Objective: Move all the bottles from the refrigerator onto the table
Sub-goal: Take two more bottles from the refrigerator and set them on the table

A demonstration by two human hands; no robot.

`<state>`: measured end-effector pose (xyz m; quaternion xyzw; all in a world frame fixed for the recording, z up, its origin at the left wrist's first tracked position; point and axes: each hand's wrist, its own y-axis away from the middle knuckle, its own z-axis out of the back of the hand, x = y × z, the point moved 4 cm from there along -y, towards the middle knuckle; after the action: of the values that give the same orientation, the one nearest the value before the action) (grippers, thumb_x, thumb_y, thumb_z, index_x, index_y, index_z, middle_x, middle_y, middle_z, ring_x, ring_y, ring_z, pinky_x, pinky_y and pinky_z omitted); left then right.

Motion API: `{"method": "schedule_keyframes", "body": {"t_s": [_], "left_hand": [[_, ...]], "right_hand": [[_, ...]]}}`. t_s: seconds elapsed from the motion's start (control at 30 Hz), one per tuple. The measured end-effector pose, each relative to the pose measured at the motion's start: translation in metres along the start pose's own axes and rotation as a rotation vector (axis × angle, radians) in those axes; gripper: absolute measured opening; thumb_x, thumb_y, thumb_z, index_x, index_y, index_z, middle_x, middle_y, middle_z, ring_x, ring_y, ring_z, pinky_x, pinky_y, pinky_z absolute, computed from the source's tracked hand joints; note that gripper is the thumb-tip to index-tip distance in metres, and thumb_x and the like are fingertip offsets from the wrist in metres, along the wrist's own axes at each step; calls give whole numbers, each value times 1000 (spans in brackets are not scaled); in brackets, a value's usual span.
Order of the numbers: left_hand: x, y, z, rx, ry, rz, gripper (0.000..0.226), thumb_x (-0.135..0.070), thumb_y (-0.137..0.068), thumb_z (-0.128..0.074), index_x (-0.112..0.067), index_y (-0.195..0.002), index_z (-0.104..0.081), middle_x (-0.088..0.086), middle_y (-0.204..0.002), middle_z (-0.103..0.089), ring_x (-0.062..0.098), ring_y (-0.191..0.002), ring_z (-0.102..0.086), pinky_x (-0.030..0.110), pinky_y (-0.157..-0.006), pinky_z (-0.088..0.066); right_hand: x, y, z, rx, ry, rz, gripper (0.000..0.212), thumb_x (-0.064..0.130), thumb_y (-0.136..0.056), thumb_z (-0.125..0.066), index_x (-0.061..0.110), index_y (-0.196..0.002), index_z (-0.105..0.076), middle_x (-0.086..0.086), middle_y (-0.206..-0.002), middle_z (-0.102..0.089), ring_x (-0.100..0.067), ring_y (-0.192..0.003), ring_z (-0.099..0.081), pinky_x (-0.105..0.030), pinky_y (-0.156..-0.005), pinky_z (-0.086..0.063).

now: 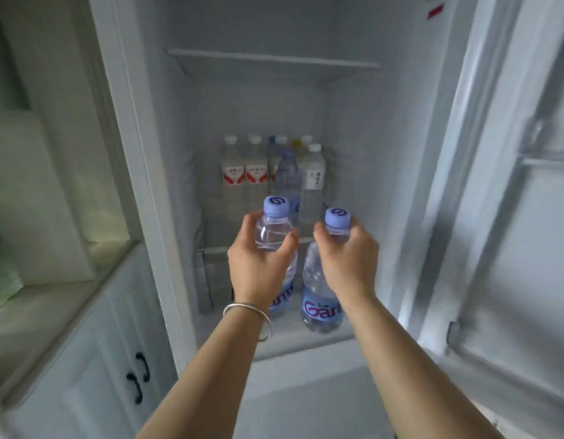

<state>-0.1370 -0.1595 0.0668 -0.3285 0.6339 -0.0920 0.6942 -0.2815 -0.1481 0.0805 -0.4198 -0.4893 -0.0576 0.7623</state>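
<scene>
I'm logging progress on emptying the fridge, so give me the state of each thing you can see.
Refrigerator door: open.
Left hand: gripping the left blue-capped bottle, capped.
Right hand: gripping the right blue-capped bottle at the neck, capped.
Back bottles: upright on the shelf, capped.
Upper shelf: nothing visible on it.
Cabinet doors: closed.

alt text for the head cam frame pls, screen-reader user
Two hands reach into an open refrigerator, each gripping a purple-capped water bottle near its top: the left hand holds the left bottle, the right hand holds the right bottle. Several more bottles stand at the back of the shelf.
</scene>
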Motion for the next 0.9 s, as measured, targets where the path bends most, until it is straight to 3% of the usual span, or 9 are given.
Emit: {"method": "schedule_keyframes", "body": {"t_s": [0.13,0.27,0.43,0.67,0.8,0.9], "left_hand": [[-13,83,0,200,66,89,23,-32,-70,-72,-26,-88,-60,-9,-76,-71,4,-68,-65,20,-70,-51],[-42,164,-14,375,117,127,24,-28,-72,-74,-24,-90,-60,-11,-76,-70,-2,-66,-62,10,-65,-45],[-93,256,-50,532,165,141,24,-29,-72,-74,-34,-89,-57,-15,-75,-68,-6,-67,-60,6,-63,-42],[-176,396,-125,771,309,163,23,-28,-73,-73,-30,-92,-59,-12,-78,-71,4,-73,-66,27,-72,-53],[-226,479,-174,840,402,216,24,-23,-73,-74,-28,-93,-61,-17,-78,-71,0,-74,-66,21,-73,-51],[-257,531,-214,867,439,249,21,-19,-73,-73,-26,-89,-61,-13,-75,-71,0,-73,-65,12,-69,-47]], "right_hand": [[-7,68,82,-90,120,-109,21,35,-79,-63,15,-86,-65,-8,-83,-71,-31,-86,-62,-32,-75,-44],[-12,123,166,-169,241,-171,18,34,-79,-62,17,-84,-64,-7,-83,-71,-31,-85,-63,-31,-73,-43],[-20,175,277,-281,349,-280,14,35,-80,-60,21,-81,-59,-2,-74,-65,-29,-82,-61,-28,-69,-39],[-33,228,456,-450,534,-335,23,34,-82,-60,13,-90,-64,-12,-92,-71,-36,-93,-60,-31,-76,-37],[-44,253,565,-489,615,-366,22,36,-82,-60,16,-92,-63,-8,-92,-71,-33,-93,-61,-28,-70,-26],[-55,265,631,-514,652,-372,19,34,-82,-61,15,-86,-61,-9,-86,-71,-34,-87,-62,-27,-68,-28]]}}
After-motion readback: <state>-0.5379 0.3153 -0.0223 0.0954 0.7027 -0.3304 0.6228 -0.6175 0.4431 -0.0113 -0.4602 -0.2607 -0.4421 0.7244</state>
